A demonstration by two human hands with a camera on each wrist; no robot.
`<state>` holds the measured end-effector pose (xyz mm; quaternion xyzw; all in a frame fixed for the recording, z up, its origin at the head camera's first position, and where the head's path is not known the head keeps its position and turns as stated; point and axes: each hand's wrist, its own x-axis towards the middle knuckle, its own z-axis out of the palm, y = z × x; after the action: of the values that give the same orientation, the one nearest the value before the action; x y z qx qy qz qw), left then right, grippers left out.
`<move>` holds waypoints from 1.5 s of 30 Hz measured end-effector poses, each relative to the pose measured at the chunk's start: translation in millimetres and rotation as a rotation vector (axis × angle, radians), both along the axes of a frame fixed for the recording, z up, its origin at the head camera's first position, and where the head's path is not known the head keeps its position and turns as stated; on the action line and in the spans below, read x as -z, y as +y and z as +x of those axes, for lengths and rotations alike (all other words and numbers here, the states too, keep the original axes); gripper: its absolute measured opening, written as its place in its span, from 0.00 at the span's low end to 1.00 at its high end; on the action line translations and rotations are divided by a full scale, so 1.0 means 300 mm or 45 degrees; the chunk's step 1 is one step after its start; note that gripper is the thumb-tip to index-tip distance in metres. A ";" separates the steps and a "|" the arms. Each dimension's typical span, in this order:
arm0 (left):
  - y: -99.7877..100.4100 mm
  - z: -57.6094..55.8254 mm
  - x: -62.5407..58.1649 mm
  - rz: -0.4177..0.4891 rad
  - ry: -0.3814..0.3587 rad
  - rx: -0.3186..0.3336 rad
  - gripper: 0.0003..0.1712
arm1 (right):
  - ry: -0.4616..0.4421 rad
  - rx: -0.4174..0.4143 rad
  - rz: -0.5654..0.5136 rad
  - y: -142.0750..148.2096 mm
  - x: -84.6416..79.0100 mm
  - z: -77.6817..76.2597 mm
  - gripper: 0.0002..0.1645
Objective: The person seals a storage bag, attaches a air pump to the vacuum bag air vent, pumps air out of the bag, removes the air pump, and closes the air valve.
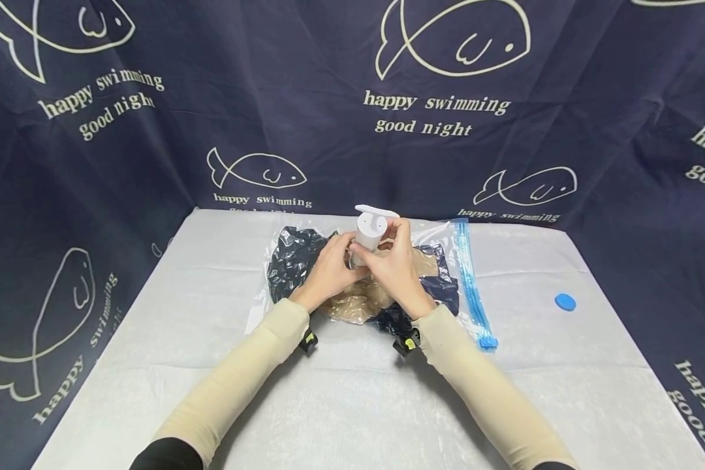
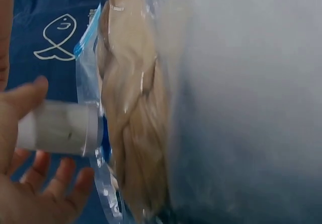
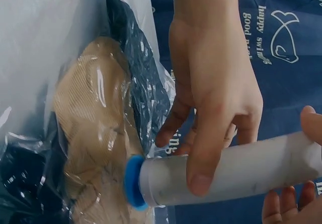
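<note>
**A:** Where does the pump sit relative to your hands?

**B:** The white hand pump point(image 1: 369, 232) stands upright on the vacuum bag point(image 1: 446, 238), toward the far edge of the bench point(image 1: 153, 365), about midway between its left and right edges. Its long axis runs straight up from the bag, with the handle on top and the base pressed down onto the bag's blue valve point(image 3: 134, 182). Both your hands meet at the barrel, so neither is nearer than the other.

**A:** How are the fingers placed?

**B:** Your left hand point(image 1: 329, 267) curls around the lower barrel from the left, thumb lying across it. Your right hand point(image 1: 395, 261) wraps the barrel from the right, higher up, fingers closed on it just under the handle. Whether the right fingertips also touch the handle itself is hard to tell from the head view.

**A:** And what's in the bag?

**B:** Folded beige and dark navy clothing, already wrinkled tight under the plastic. The bag's blue zip strip point(image 1: 469, 281) runs along its right side, and a loose blue cap point(image 1: 564, 301) lies well apart, near the bench's right edge.
</note>
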<state>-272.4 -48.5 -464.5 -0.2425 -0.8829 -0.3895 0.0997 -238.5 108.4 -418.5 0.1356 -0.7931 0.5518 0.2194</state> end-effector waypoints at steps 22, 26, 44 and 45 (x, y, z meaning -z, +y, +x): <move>-0.044 -0.036 -0.016 0.046 -0.111 0.314 0.48 | -0.058 -0.262 0.081 0.062 -0.054 0.014 0.35; -0.038 -0.034 -0.012 0.084 -0.115 0.316 0.44 | -0.045 -0.301 0.074 0.075 -0.030 0.003 0.36; -0.008 -0.013 0.002 0.248 -0.060 0.128 0.46 | -0.029 -0.236 -0.030 0.082 0.025 0.010 0.37; -0.006 -0.011 0.001 0.243 -0.050 0.123 0.46 | -0.031 -0.234 -0.023 0.081 0.025 0.012 0.38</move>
<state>-275.7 -50.3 -464.7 -0.2666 -0.8308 -0.4808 0.0861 -234.9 132.6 -425.9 0.1991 -0.7749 0.5783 0.1595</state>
